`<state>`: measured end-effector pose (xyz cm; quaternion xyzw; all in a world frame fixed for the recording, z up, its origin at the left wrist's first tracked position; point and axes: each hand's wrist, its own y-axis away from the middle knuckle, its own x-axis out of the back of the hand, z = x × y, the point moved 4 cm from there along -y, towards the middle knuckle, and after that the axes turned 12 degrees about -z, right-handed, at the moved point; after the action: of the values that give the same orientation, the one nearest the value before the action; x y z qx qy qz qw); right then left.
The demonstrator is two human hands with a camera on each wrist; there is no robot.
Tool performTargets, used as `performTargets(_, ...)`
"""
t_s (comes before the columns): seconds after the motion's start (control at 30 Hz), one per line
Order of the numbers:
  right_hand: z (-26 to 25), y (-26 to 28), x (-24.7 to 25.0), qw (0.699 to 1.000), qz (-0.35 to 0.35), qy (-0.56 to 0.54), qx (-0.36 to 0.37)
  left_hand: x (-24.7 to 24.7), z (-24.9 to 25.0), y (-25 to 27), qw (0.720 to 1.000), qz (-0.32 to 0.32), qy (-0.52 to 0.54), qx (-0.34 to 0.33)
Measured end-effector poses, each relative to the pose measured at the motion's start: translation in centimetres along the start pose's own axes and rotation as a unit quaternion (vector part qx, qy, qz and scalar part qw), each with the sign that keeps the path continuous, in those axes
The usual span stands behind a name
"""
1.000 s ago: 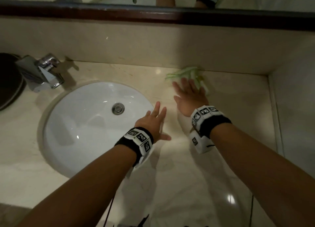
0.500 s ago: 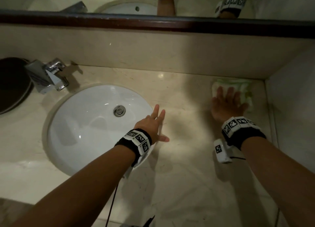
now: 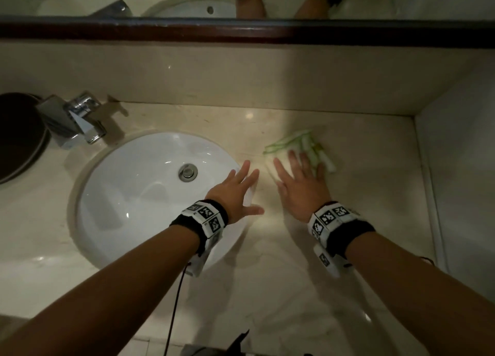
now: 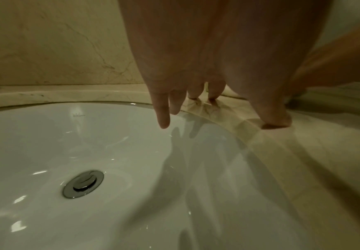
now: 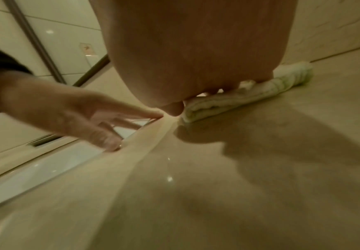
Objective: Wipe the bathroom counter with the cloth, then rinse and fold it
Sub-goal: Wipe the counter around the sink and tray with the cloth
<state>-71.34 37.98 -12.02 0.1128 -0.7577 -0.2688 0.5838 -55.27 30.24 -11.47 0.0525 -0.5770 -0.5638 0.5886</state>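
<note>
A white cloth with green stripes (image 3: 296,144) lies bunched on the beige marble counter (image 3: 361,168) to the right of the sink. My right hand (image 3: 298,181) lies flat on it with fingers spread straight, pressing it down; the right wrist view shows the rolled cloth (image 5: 249,98) under my palm. My left hand (image 3: 235,192) rests open on the counter at the right rim of the white basin (image 3: 128,195), fingers straight, holding nothing. In the left wrist view its fingertips (image 4: 162,121) hang over the basin edge while the thumb touches the stone.
A chrome tap (image 3: 80,117) stands at the back left of the basin, with a dark round object (image 3: 18,136) beyond it. The drain plug (image 3: 188,171) sits mid-basin. A wall (image 3: 460,155) closes the counter on the right; a mirror (image 3: 187,2) runs along the back.
My right hand has slid the cloth left from the counter's right corner back toward the sink, and the cloth has bunched up. The left hand has stayed at the basin rim.
</note>
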Motion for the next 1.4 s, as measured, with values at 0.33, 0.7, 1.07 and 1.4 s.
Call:
performTargets(0.33,-4.2,2.8,-3.5,0.999,-0.002,0.023,-0.032,1.3,-4.4,1.6,0.997,0.059,0.001,-0.045)
performTargets(0.7,-7.7,-4.4,0.7,0.971,-0.054,-0.122,-0.199,3.5,-13.8,3.9,0.994,0.073,-0.058,-0.062)
performTargets(1.07,-13.6,-11.4,5.1,0.957,-0.059,-0.143,-0.245,6.0,-23.4,7.0,0.991,0.098,-0.040,-0.076)
performTargets(1.4,-27.1,-18.4,6.0,0.988,-0.033,-0.071,-0.129,7.0,-27.1,7.8,0.997,0.063,0.016,-0.029)
